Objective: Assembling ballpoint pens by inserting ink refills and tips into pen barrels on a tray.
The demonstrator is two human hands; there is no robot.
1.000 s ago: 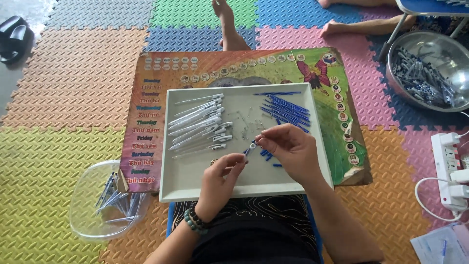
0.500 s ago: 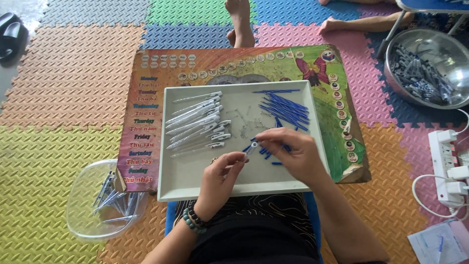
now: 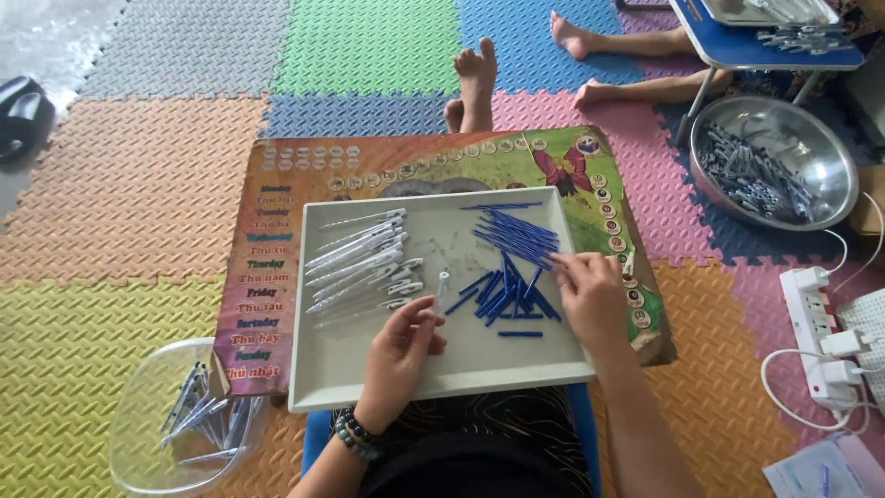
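Blue refill tubes [image 3: 512, 263] lie heaped at the right of the white tray [image 3: 387, 383]. Right hand [image 3: 590, 297] rests on the heap, fingertips closing on one tube. Left hand [image 3: 398, 355] pinches a clear pen barrel [image 3: 442, 284] upright. Clear barrels [image 3: 359, 263] lie left. A plastic bowl [image 3: 138, 433] sits beside the tray.

A steel bowl [image 3: 834, 166] of parts sits right, power strip [image 3: 820, 341] below it, clear tub [image 3: 147, 433] at left on foam mats [image 3: 120, 184].
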